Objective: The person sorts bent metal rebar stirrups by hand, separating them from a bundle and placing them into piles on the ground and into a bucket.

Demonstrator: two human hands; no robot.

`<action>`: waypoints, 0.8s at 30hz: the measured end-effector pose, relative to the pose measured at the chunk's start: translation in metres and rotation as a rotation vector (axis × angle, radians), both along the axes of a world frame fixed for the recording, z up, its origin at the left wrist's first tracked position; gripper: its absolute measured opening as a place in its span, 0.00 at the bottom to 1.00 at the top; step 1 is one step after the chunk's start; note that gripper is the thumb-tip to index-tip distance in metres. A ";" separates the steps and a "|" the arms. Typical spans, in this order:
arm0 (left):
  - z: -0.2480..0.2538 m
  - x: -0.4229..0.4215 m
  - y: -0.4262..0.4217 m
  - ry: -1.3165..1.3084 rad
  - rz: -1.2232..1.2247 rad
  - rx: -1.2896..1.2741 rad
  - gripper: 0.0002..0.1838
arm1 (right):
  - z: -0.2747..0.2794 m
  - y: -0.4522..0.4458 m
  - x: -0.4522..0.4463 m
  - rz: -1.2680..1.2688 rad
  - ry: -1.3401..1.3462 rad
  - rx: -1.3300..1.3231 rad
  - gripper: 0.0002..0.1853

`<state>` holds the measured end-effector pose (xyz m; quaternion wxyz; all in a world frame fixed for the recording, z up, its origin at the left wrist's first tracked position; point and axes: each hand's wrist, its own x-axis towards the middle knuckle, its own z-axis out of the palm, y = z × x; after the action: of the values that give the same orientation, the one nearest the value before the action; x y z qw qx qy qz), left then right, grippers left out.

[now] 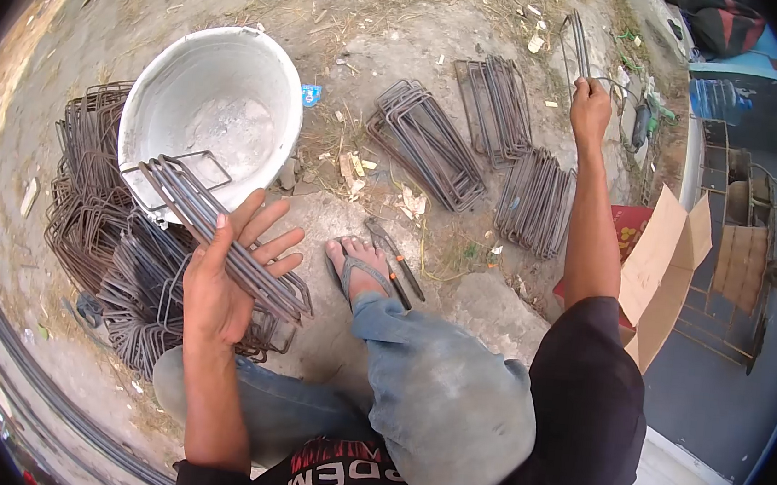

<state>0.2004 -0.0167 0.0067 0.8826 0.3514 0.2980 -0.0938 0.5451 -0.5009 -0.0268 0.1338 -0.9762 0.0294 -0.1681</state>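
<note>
Across the palm of my left hand point(222, 297) lies a bundle of rebar stirrups point(202, 212). The thumb crosses over the bars while the fingers stretch out loosely. One end of that bundle reaches over the rim of a white tub point(292, 132). My right hand point(591, 112), arm extended forward, is closed around the end of a few thin rebar stirrups point(576, 46). Nearer to me on the right lie groups of stirrups point(427, 144), point(497, 109), point(536, 200) on the ground.
A large heap of bent stirrups point(87, 207) sits left of and below the tub. Pliers-like cutters point(394, 257) with dark handles lie beside my sandalled foot point(358, 268). An open cardboard box point(664, 267) stands right. Long bars point(45, 369) run along the lower left.
</note>
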 end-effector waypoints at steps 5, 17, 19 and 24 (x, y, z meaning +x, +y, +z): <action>0.000 0.005 -0.005 0.013 -0.001 -0.023 0.36 | -0.141 -0.028 0.012 -0.131 0.319 -0.219 0.20; -0.004 -0.002 0.000 -0.057 0.028 -0.138 0.41 | -0.153 -0.007 0.001 -0.150 0.551 -0.291 0.31; -0.009 -0.006 0.002 -0.068 0.048 -0.162 0.41 | -0.105 0.053 -0.023 0.035 0.355 -0.195 0.25; -0.016 -0.008 -0.002 -0.038 0.060 -0.114 0.40 | 0.017 0.253 -0.174 0.622 0.632 0.631 0.16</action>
<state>0.1928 -0.0190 -0.0094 0.9091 0.2933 0.2856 -0.0774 0.3713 -0.2476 -0.0098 0.4482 -0.8543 -0.1730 0.1982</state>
